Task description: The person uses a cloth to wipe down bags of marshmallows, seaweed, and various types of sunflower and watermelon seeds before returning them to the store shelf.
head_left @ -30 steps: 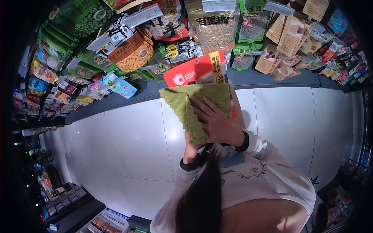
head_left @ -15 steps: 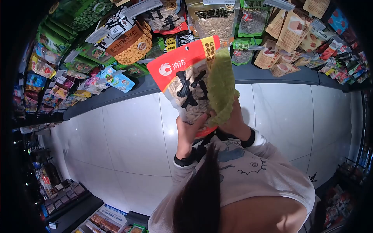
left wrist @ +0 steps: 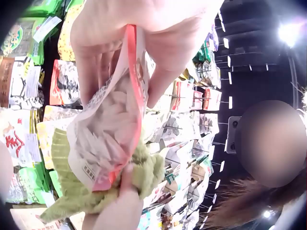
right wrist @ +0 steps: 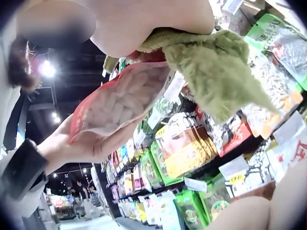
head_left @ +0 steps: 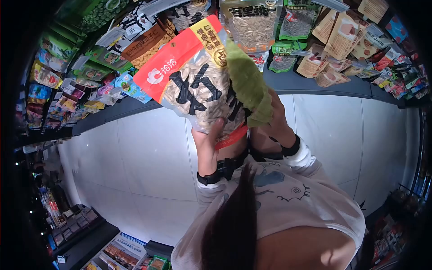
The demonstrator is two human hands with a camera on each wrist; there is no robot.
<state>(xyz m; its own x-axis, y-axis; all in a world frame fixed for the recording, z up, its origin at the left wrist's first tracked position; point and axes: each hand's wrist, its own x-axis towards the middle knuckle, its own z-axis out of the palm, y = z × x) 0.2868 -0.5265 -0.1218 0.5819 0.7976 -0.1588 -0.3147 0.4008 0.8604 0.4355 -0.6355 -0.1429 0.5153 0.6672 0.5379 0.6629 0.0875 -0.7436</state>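
A red-topped bag of sunflower seeds is held up, tilted, between both hands in front of the shelf. My left hand grips its lower left edge, the thumb lying on the clear front; in the left wrist view that edge sits between thumb and fingers. A fuzzy green cloth is folded over the bag's right side. Through it my right hand pinches that side, its thumb pressing cloth against the bag in the left wrist view. Most of the right fingers are hidden behind cloth and bag.
Hanging snack bags fill the shelf, among them a large clear seed bag, green bags and brown paper-look bags. Price tags jut out over them. Behind the person, a low display stands on the tiled floor.
The cloth has gone from lying across the bag's front under the right hand to wrapping its right side. The bag has risen and turned its top leftward; the left thumb now shows on its front.
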